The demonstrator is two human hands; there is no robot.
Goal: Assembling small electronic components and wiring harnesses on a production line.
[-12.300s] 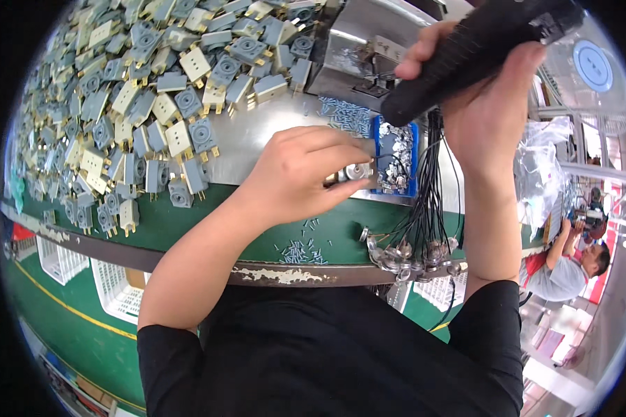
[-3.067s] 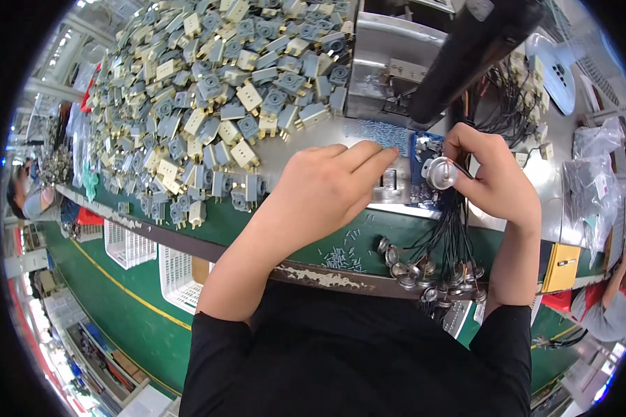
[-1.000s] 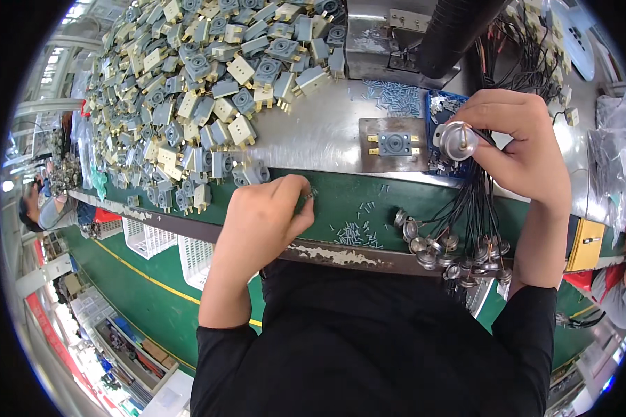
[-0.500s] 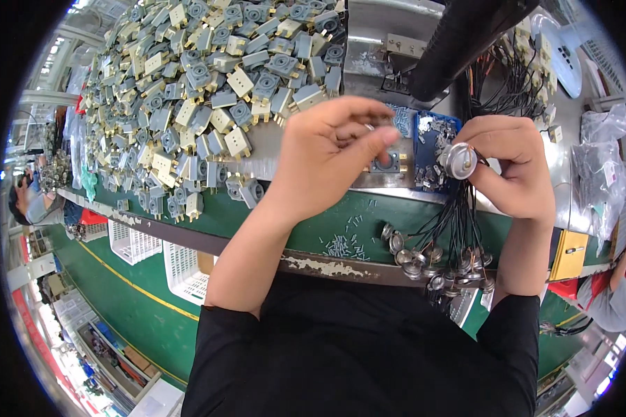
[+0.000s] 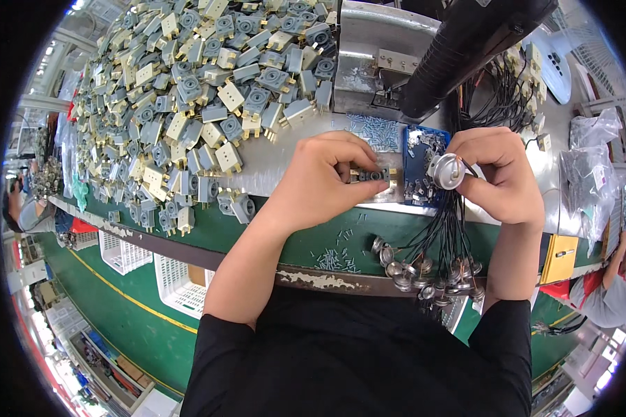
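Note:
My left hand [image 5: 327, 177] curls over the metal bench, thumb and forefinger closed around a small grey block with brass pins [image 5: 376, 176]; the palm side of the hand is hidden. In my right hand [image 5: 502, 174] a round silver metal disc with a black wire [image 5: 448, 171] is pinched between thumb and fingers, its face turned up. The disc hangs over the right edge of a blue tray [image 5: 414, 167] of small metal clips. Behind the grey block lies a patch of loose screws [image 5: 374, 132].
A large heap of grey and cream plug blocks [image 5: 215, 104] covers the left of the bench. A thick black arm-like tube [image 5: 459, 59] slants over the back. Wired silver discs [image 5: 403, 271] hang at the front edge near scattered screws [image 5: 335, 260]. A plastic bag [image 5: 595, 163] lies right.
My left hand has come down onto the grey block, its thumb and forefinger closing on it. My right hand still holds the disc; the whole view has shifted slightly.

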